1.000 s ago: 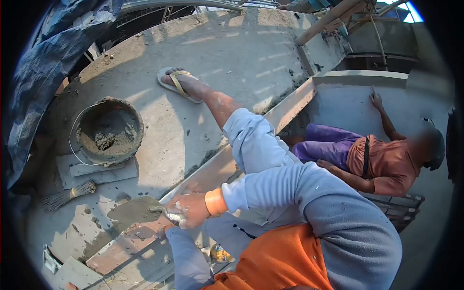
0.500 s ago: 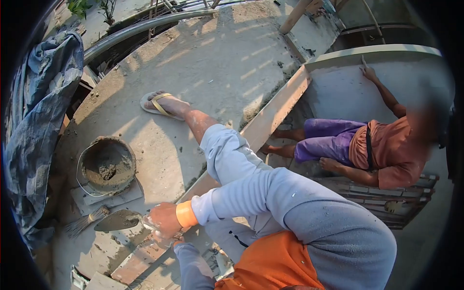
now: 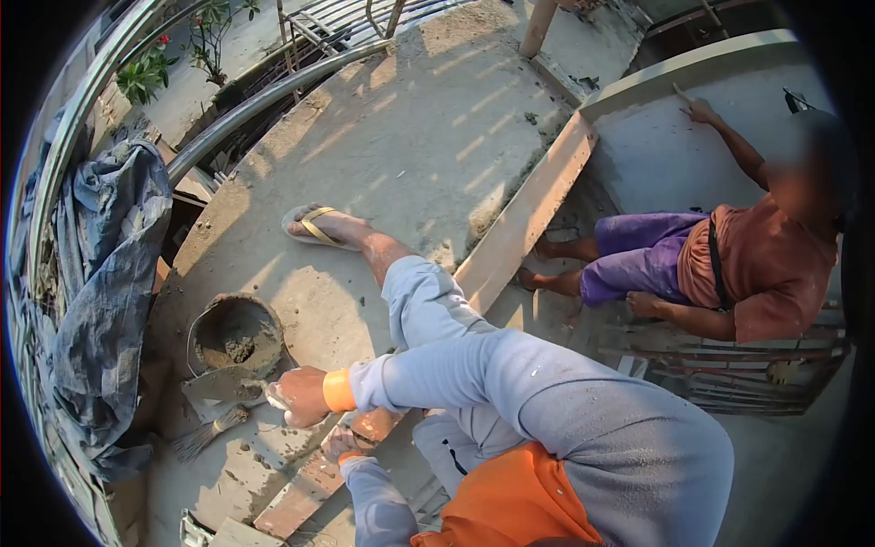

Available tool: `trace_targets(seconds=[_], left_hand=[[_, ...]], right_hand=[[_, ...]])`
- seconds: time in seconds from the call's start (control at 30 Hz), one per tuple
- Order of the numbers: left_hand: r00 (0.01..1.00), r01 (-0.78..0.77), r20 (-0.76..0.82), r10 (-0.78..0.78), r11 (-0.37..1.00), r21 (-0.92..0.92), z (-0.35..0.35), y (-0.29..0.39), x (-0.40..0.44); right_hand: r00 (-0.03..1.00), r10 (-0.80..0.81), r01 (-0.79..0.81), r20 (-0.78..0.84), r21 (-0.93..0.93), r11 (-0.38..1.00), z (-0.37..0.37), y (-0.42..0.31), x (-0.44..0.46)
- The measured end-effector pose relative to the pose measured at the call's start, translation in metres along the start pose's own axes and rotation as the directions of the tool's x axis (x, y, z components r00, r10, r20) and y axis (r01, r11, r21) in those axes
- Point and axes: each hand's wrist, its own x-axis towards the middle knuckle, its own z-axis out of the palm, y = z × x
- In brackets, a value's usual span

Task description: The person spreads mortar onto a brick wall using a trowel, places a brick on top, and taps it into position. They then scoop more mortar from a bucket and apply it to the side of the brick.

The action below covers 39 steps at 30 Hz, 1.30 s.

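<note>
My right hand (image 3: 301, 397), orange-cuffed, is closed around the handle of a trowel. The trowel's blade (image 3: 217, 386) carries some grey mortar at the near rim of a round bucket (image 3: 206, 339) with wet mortar inside. Below and to the right of it, my left hand (image 3: 341, 443) grips the edge of a long wooden board (image 3: 524, 214), which runs diagonally along the slab's edge. A straw brush (image 3: 210, 432) lies on the slab just below the trowel.
My sandalled foot (image 3: 321, 228) stands on the concrete slab (image 3: 410, 137). A blue tarp (image 3: 109, 301) hangs at the left beside a metal rail (image 3: 273, 96). At the right, a person (image 3: 756, 246) sits below the slab near a rack (image 3: 756, 369), one hand touching a pale wall.
My right hand has lifted the trowel from near the board and moved it up-left to the bucket. My left hand stays at the board. The view has shifted, showing more rail and plants.
</note>
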Motion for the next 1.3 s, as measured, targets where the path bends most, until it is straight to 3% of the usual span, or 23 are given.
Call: trace_targets(seconds=[0.03, 0.07, 0.1, 0.13, 0.17, 0.23, 0.27, 0.3, 0.37, 0.47, 0.57, 0.63, 0.7, 0.77, 0.83, 0.87, 0.97, 1.03, 1.1, 1.13, 1.2, 1.23, 1.3], left_hand=[[1.000, -0.025, -0.001, 0.025, 1.000, 0.009, -0.007, -0.008, 0.000], [0.970, 0.170, -0.109, -0.218, 0.926, -0.338, -0.016, -0.009, 0.013], [0.876, 0.288, -0.115, -0.468, 0.700, -0.654, -0.009, 0.028, 0.015], [0.820, 0.371, -0.067, -0.568, 0.619, -0.692, 0.001, 0.085, -0.008], [0.834, 0.354, -0.075, -0.546, 0.635, -0.687, -0.003, 0.088, -0.009], [0.937, 0.297, -0.086, -0.340, 0.899, -0.322, -0.019, 0.097, -0.017], [0.942, 0.274, -0.158, -0.295, 0.951, -0.143, -0.020, 0.104, -0.023], [0.944, 0.259, -0.175, -0.278, 0.958, -0.125, -0.030, 0.105, -0.030], [0.983, 0.177, 0.025, -0.180, 0.980, 0.090, -0.051, 0.105, -0.036], [0.987, 0.144, -0.081, -0.140, 0.989, 0.040, -0.070, 0.138, -0.068], [0.983, 0.120, -0.148, -0.104, 0.987, 0.105, -0.094, 0.156, -0.075], [0.989, 0.117, -0.118, -0.093, 0.970, 0.212, -0.118, 0.160, -0.070], [0.987, 0.047, -0.162, -0.009, 0.971, 0.234, -0.121, 0.178, -0.085], [0.983, 0.049, -0.181, -0.017, 0.984, 0.174, -0.118, 0.189, -0.099], [0.993, 0.028, -0.118, -0.010, 0.987, 0.158, -0.118, 0.193, -0.109], [0.993, 0.022, -0.119, -0.003, 0.987, 0.161, -0.121, 0.189, -0.110], [0.996, 0.028, -0.089, -0.007, 0.971, 0.238, -0.125, 0.170, -0.111], [0.999, 0.032, -0.007, -0.031, 0.986, 0.163, -0.131, 0.159, -0.113], [0.998, 0.059, -0.044, -0.051, 0.977, 0.203, -0.131, 0.152, -0.116], [0.996, 0.058, -0.076, -0.041, 0.970, 0.235, -0.128, 0.150, -0.120], [0.992, 0.065, -0.124, -0.033, 0.963, 0.262, -0.126, 0.136, -0.129], [0.989, 0.073, -0.143, -0.036, 0.962, 0.263, -0.130, 0.128, -0.128], [0.983, -0.010, -0.172, 0.066, 0.952, 0.306, -0.138, 0.097, -0.119]], right_hand=[[1.000, -0.016, 0.016, -0.021, -0.003, 1.000, -0.002, -0.002, -0.002], [0.999, -0.019, 0.019, -0.030, 0.014, 1.000, -0.005, -0.003, -0.004], [0.999, -0.020, 0.022, -0.038, 0.033, 0.999, -0.008, -0.006, -0.006], [0.998, -0.035, 0.037, -0.052, 0.046, 0.998, -0.014, -0.011, -0.010], [0.996, -0.053, 0.056, -0.073, 0.043, 0.998, -0.016, -0.013, -0.016], [0.993, -0.043, 0.050, -0.106, 0.065, 0.997, -0.019, -0.012, -0.023], [0.986, -0.046, 0.065, -0.161, 0.120, 0.991, -0.020, -0.009, -0.028], [0.987, -0.027, 0.044, -0.161, 0.103, 0.994, -0.022, -0.007, -0.031], [0.978, 0.054, -0.024, -0.203, 0.148, 0.989, -0.025, 0.003, -0.045], [0.960, 0.148, -0.096, -0.239, 0.217, 0.971, -0.026, -0.002, -0.067], [0.927, 0.139, -0.033, -0.349, 0.293, 0.956, 0.003, 0.009, -0.066], [0.880, 0.087, 0.025, -0.467, 0.229, 0.973, 0.013, -0.003, -0.079], [0.942, 0.137, 0.003, -0.307, 0.415, 0.910, 0.005, -0.028, -0.123], [0.962, 0.110, 0.014, -0.251, 0.445, 0.895, 0.020, -0.031, -0.140], [0.940, 0.113, 0.025, -0.321, 0.395, 0.918, 0.050, -0.022, -0.145], [0.980, 0.144, -0.077, -0.137, 0.405, 0.911, 0.043, -0.029, -0.157], [0.989, 0.093, -0.065, -0.115, 0.231, 0.971, 0.077, -0.008, -0.142], [0.992, 0.105, -0.082, -0.071, 0.272, 0.959, 0.091, 0.004, -0.134], [0.986, 0.084, -0.052, -0.143, 0.220, 0.974, 0.097, 0.010, -0.135], [0.989, 0.141, -0.123, -0.041, 0.292, 0.949, 0.068, -0.013, -0.165], [0.987, 0.106, -0.071, -0.124, 0.253, 0.965, 0.114, 0.042, -0.117], [0.911, -0.009, 0.045, -0.412, 0.077, 0.996, 0.113, 0.036, -0.131], [0.961, 0.035, -0.002, -0.274, 0.121, 0.993, 0.060, 0.002, -0.165]])
